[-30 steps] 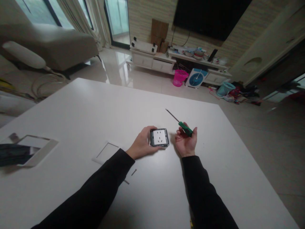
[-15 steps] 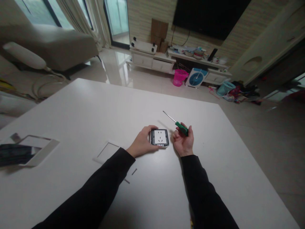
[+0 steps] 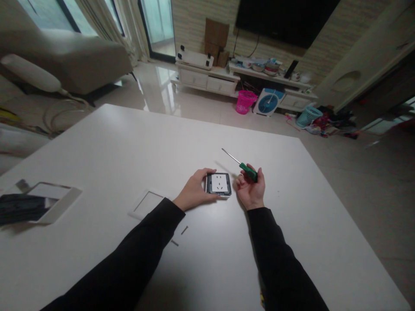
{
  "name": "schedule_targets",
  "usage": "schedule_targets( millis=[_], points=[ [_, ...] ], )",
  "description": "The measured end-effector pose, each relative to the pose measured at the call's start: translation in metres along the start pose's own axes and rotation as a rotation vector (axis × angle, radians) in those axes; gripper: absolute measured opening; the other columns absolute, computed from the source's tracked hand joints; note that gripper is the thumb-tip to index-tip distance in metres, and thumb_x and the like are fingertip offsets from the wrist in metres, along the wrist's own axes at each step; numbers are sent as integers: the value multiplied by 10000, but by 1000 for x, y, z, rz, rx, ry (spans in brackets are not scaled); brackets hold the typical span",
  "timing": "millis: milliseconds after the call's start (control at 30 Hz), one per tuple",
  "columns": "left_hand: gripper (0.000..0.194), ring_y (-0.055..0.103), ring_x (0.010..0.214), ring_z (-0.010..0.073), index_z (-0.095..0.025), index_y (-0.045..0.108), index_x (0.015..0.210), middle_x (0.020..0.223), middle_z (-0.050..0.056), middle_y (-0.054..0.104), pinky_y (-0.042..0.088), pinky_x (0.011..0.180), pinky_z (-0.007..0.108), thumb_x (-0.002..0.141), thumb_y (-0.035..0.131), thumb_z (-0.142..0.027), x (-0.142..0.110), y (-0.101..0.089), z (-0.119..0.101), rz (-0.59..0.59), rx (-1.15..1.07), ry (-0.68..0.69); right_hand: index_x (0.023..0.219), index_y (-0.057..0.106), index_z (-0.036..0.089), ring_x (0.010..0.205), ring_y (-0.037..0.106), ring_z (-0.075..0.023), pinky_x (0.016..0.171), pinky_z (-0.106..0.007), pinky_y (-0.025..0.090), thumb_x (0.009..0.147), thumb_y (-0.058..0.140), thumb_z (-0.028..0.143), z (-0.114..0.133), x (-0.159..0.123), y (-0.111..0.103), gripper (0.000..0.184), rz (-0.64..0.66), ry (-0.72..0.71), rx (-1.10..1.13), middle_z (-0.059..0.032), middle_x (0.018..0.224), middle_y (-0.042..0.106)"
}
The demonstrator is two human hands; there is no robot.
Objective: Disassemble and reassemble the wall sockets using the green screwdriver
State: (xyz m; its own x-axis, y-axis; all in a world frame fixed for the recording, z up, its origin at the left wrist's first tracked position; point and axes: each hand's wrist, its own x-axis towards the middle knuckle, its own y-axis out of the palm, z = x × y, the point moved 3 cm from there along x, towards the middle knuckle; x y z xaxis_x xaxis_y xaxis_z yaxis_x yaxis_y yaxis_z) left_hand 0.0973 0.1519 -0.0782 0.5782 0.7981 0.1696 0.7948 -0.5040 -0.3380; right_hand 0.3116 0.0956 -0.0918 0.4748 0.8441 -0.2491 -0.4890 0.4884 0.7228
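My left hand (image 3: 198, 188) grips a wall socket (image 3: 219, 183) by its left side, thumb along the near edge and fingers at the far edge. The socket has a white face with slots and a dark surround, and it faces up on the white table (image 3: 155, 142). Just right of it, my right hand (image 3: 251, 190) is turned palm up, closed around the green handle of a screwdriver (image 3: 248, 171). Its metal shaft points up and to the left, apart from the socket. Two screws (image 3: 184, 230) lie near my left sleeve, beside a white frame (image 3: 147, 204) partly covered by that sleeve.
At the table's left lies an open white box or tray (image 3: 61, 203) with a dark bundle (image 3: 22, 208) over it. Beyond the table stand a low white cabinet (image 3: 207, 82), a pink basket (image 3: 245, 102), a blue and white fan (image 3: 268, 102) and a light blue basket (image 3: 308, 117).
The camera view has shifted slightly. Both hands keep their hold on the socket and the screwdriver, with hardly any movement.
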Motion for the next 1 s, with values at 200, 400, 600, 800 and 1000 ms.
schedule_targets(
  millis=[200, 400, 600, 800, 1000],
  points=[
    [821, 617, 1274, 334, -242, 611, 1361, 1388, 130, 621, 497, 1143, 582, 636, 986, -329, 0, -2, 1, 47, -9, -4, 953, 775, 225, 468, 466, -86, 458, -214, 387, 954, 623, 555, 0, 2, -1, 363, -30, 6, 17, -20, 712, 762],
    [817, 592, 1320, 334, -234, 589, 1392, 1386, 129, 594, 471, 1178, 565, 681, 967, -369, -1, -2, 4, 71, 7, 21, 942, 772, 241, 463, 465, -84, 466, -218, 395, 922, 655, 573, -1, 3, -2, 353, -25, 1, 7, -6, 706, 756],
    [736, 570, 1343, 329, -222, 568, 1398, 1411, 131, 578, 451, 1188, 559, 738, 886, -294, -2, -2, 1, 67, 63, 79, 944, 769, 246, 473, 469, -82, 463, -216, 400, 869, 704, 588, -1, 4, -3, 356, -12, -7, -22, 9, 712, 749],
    [686, 577, 1329, 316, -229, 559, 1364, 1399, 123, 589, 467, 1172, 537, 739, 844, -235, -3, -1, -2, 63, 53, 118, 973, 747, 260, 639, 623, -115, 524, -217, 454, 797, 815, 511, -6, 0, 3, 314, -9, -202, -166, 9, 806, 755],
    [695, 581, 1320, 317, -223, 565, 1356, 1376, 129, 591, 473, 1164, 538, 730, 866, -246, -3, -1, 0, 50, 47, 106, 993, 701, 276, 759, 658, -133, 675, -258, 506, 734, 859, 259, -14, -6, 5, 303, 35, -438, -561, 30, 863, 713]
  ],
)
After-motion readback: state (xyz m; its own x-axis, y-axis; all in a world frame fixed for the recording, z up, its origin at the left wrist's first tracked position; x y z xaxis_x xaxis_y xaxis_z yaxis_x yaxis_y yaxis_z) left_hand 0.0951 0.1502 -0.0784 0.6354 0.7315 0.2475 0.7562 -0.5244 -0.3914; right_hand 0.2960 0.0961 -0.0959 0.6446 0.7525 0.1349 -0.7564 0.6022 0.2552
